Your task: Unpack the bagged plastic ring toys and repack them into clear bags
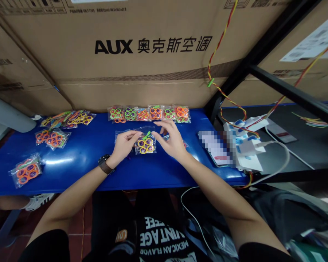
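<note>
- The left hand (pixel 125 144) has its thumb and forefinger drawn together at the upper left edge of a clear packet of yellow rings (pixel 146 146), seemingly to steady the film.
- The right hand (pixel 170 139) is spread fairly wide, its thumb near the packet's upper right edge and its fingers off it, perhaps leaving the front in view.
- That packet lies between the hands, close to the person on the blue desk (pixel 153 171), within easy reach of both. A green piece (pixel 147 136) shows near its top.
- More clear film shows beside the left hand, and another packet partly hidden behind the right; what they hold is hard to tell.
- Beyond the hands, a row of ring packets (pixel 155 112) lies along the carton (pixel 142 78), which probably keeps it straight and out of the working space.
- Looser packets (pixel 79 118) overlap at the far left, with an orange-ring packet (pixel 28 172) apart near the front edge.
- At the right, a phone (pixel 216 148) lies beside the power strip (pixel 248 154), likely put there to be clear of the packets.
</note>
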`<action>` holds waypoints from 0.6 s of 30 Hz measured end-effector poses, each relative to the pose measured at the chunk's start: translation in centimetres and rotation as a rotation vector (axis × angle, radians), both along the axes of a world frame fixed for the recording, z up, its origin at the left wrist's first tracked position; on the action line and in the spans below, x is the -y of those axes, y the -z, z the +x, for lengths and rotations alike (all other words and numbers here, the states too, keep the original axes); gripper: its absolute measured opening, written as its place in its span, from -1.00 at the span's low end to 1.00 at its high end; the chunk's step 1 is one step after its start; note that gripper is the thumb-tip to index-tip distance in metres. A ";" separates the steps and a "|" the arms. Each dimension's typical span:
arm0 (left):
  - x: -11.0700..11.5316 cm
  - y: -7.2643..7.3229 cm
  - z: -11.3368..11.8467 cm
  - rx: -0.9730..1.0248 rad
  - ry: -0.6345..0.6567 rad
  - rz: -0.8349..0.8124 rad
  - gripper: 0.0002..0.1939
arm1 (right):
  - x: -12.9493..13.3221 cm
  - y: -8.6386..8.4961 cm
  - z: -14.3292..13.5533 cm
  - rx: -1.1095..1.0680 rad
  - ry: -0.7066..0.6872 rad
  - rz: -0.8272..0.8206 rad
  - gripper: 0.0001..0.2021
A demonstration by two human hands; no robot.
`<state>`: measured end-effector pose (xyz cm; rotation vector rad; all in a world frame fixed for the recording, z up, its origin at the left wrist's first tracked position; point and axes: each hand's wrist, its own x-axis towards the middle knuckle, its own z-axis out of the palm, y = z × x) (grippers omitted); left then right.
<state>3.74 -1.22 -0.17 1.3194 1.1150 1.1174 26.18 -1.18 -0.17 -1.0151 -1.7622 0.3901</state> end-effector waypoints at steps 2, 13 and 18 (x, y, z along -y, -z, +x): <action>0.0 0.1 0.0 -0.009 0.012 0.002 -0.62 | 0.0 -0.1 0.2 0.077 -0.011 0.103 -0.71; 0.3 -0.4 0.4 -0.119 0.040 0.123 -0.60 | 0.0 0.0 0.2 0.306 -0.103 0.023 -0.91; 0.5 -0.4 0.4 -0.098 0.049 0.112 -0.64 | -0.2 0.4 0.0 0.262 -0.123 -0.041 -0.89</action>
